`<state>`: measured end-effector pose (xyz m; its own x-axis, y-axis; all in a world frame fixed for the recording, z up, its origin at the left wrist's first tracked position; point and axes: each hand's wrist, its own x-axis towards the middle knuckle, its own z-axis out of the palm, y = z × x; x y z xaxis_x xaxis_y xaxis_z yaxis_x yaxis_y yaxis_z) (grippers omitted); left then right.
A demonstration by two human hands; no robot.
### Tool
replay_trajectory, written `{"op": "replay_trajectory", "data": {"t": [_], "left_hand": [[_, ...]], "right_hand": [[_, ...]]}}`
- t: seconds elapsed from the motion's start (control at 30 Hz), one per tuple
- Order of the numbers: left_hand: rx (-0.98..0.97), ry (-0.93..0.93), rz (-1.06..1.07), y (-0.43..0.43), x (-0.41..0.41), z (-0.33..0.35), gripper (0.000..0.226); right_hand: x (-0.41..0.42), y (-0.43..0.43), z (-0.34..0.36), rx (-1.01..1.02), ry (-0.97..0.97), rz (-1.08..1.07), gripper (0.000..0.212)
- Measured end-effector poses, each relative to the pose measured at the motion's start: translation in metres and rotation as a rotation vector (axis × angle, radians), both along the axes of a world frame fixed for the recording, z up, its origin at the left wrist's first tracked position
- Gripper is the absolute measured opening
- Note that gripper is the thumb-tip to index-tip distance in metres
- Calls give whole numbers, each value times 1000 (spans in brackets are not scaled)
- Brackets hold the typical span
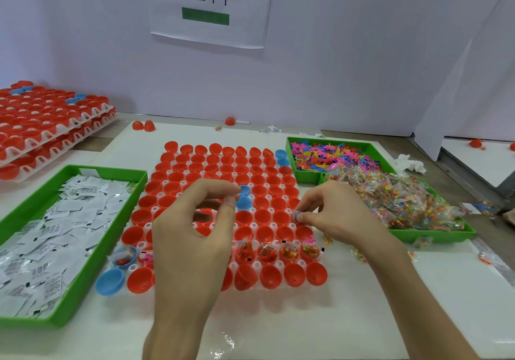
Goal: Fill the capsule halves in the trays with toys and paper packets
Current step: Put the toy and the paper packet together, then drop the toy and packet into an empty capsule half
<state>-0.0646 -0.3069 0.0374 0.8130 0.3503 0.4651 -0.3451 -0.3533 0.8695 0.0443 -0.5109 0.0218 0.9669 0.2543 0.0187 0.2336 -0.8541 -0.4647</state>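
Showing 置料, wall sign (211,5); right hand (331,214) pinching blue toy (297,216).

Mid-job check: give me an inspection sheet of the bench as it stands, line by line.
Surface: white tabletop board, partly covered by trays.
Job's things: white plastic tray of red and blue capsule halves at centre, one near row holding packets; green tray of white paper packets left; green tray of coloured plastic toys and green tray of clear bead packets right.
Clutter: loose red capsule halves at back; crumpled white tissue right; stray packets by the bead tray.
Grips: left hand curled over the tray, contents unclear; right hand pinches a small blue piece.
Cables: nothing seen.
Surroundings: white wall with paper sign; stacked trays of red capsule halves far left.
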Motion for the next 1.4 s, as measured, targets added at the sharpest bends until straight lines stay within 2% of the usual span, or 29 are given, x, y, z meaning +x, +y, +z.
{"op": "replay_trajectory", "data": {"t": [0.1,0.33,0.63,0.77,0.9,1.07,1.13,1.23,1.33,1.4], "left_hand": [[42,-40,17,-2,3,0,33],[82,-58,56,3,6,-9,31],[30,7,36,28,9,-15,29],[18,40,36,43,11,-18,30],[126,131,31,75,18,-21,32],[469,327,182,157,40,-19,28],[570,491,242,189,55,-22,23],[593,693,239,209,69,-38,23],[521,686,246,207,71,-48,7],[486,655,262,206,71,-47,17]], "right_hand": [[-2,2,-5,-6,-40,5,5],[-8,1,-11,192,-98,-76,23],[-15,-10,-8,321,-98,-37,17],[-9,-23,-6,376,-255,-118,14],[3,-52,-3,311,-467,-346,17],[19,-85,-16,24,-396,-383,17],[21,-86,-20,39,-438,-378,11],[25,-87,-29,111,-520,-399,11],[25,-85,-35,225,-616,-434,8],[22,-85,-38,280,-710,-435,6]]}}
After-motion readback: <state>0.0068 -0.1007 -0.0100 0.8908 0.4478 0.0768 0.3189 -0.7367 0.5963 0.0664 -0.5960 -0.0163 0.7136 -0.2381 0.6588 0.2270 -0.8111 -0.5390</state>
